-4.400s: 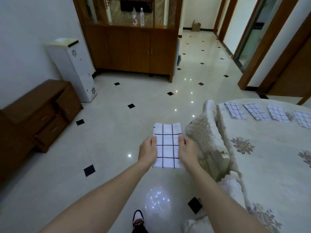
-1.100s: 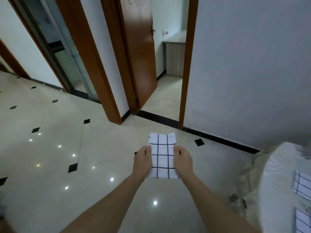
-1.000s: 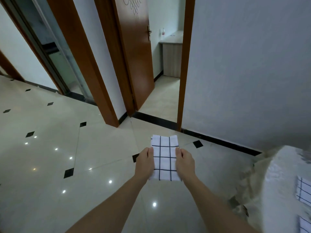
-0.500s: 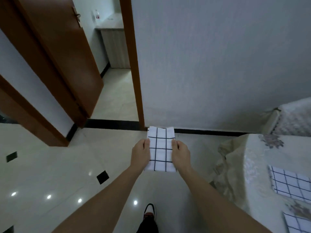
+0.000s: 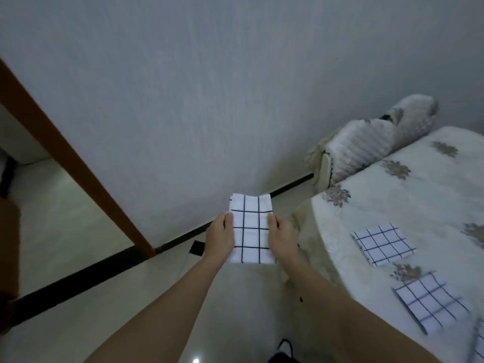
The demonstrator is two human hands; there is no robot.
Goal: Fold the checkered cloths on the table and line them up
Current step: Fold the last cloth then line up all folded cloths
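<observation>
Brown wood of a door frame [image 5: 78, 174] slants down the wall, well to the left of the desk [image 5: 379, 195]. Closer to the desk, but short of its rim and out over the floor, the left hand [image 5: 219, 238] pinches one long edge of a folded checkered cloth [image 5: 251, 229]. Its thumb lies on top and the fingers beneath are hidden. The right hand [image 5: 284, 238] pinches the opposite edge the same way, just beside the desk's draped rim. The cloth is held flat between the hands as a narrow rectangle, with its far corners slightly uneven. On the desk, near the rim, a farther folded cloth [image 5: 383, 244] and a nearer folded cloth [image 5: 432, 302] lie apart in a row.

The step in hand looks like carrying this cloth to the row. To do it well:
- Pinch firmly so the layers do not slide.
- Lower it flat onto the bare stretch beyond the farther folded cloth.
- Match the row's spacing and angle.
- Let go of both edges together.
</observation>
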